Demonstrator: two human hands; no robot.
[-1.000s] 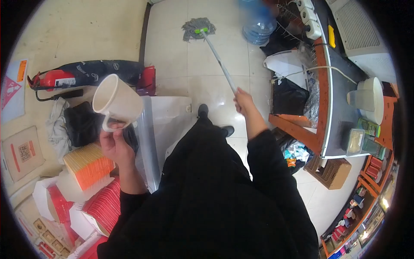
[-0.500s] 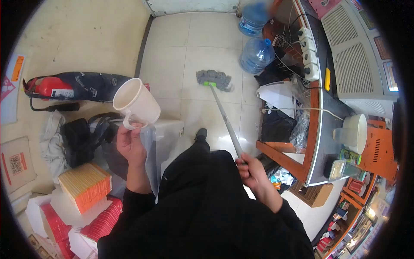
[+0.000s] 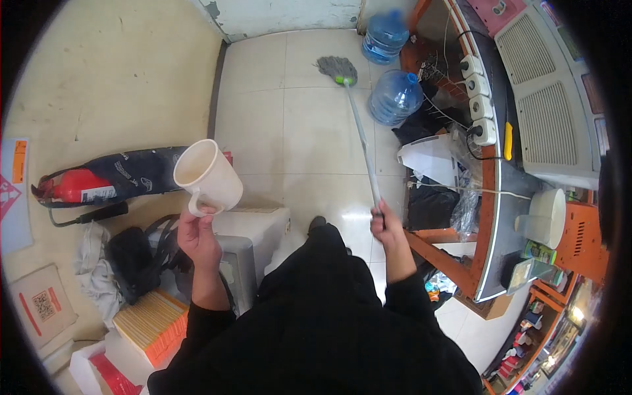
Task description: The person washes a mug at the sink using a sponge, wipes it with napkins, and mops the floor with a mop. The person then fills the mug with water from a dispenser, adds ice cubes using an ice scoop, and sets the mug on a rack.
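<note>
My left hand (image 3: 199,242) grips the handle of a white mug (image 3: 209,176), which is tilted with its open rim toward the upper left. The inside of the mug looks bare where it shows. On the right, my right hand (image 3: 387,227) is wrapped round the upper end of a grey mop handle (image 3: 363,139). The handle runs away from me to the grey mop head (image 3: 338,67) with its green clamp, which lies on the tiled floor (image 3: 315,141) to the left of two blue water bottles.
Two water bottles (image 3: 395,99) stand by an orange-framed counter (image 3: 484,253) carrying power sockets (image 3: 480,105) and a white tub (image 3: 550,217). At the left are a fire extinguisher (image 3: 82,186), a black bag (image 3: 131,263), stacked orange-edged cartons (image 3: 151,326) and a grey bin (image 3: 240,270).
The mop head first came nearer to me, then moved away again toward the bottles. The white mug stays in my left hand. My view has shifted forward along the floor.
</note>
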